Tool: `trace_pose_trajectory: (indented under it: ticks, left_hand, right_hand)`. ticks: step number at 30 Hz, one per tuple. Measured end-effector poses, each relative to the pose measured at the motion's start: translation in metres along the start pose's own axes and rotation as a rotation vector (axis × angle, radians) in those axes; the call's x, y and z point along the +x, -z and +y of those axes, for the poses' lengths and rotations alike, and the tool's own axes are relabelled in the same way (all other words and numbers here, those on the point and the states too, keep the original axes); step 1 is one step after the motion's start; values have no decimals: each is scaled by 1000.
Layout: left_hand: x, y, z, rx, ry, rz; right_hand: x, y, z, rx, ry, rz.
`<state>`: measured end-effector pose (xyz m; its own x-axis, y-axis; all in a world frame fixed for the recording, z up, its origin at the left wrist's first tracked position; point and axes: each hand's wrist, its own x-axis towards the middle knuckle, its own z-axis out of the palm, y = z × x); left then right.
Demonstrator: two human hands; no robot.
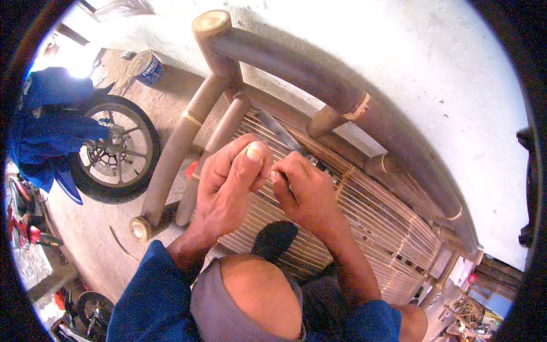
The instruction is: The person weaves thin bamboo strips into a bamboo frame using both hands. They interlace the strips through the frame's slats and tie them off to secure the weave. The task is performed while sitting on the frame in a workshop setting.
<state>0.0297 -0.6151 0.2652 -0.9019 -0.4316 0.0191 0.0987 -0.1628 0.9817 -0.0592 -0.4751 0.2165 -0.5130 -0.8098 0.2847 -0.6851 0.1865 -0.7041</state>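
Note:
My left hand and my right hand are raised close together above a bamboo bench. The left fingers are curled into a fist, thumb pressed on top. Bent and pinched, the right fingers almost meet it. Whatever lies between the fingertips is too small or hidden to name. Below and beyond the hands, a grey, flat, blade-like piece rests on the bench's slats. My bare knee pokes up beneath my wrists, with a black object just past it.
Thick bamboo rails frame the bench along a white wall. To the left stands a motorcycle wheel beside blue bodywork or cloth. A blue can sits on the floor behind it. Cluttered items show at lower right.

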Motion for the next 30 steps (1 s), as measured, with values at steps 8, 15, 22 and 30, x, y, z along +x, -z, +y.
trace_pose_trajectory:
  ticks: [8, 15, 22, 30]
  left_hand:
    - [9, 0, 5, -66, 32, -54]
    - [42, 12, 20, 478, -234, 12]
    - [32, 44, 7, 1015, -850, 414]
    - [-54, 18, -157, 783, 190, -168]
  right_hand:
    - [2, -10, 8, 170, 74, -6]
    - [11, -3, 13, 255, -194, 83]
    - [32, 28, 33, 599, -387, 137]
    - [78, 75, 22, 420, -189, -16]
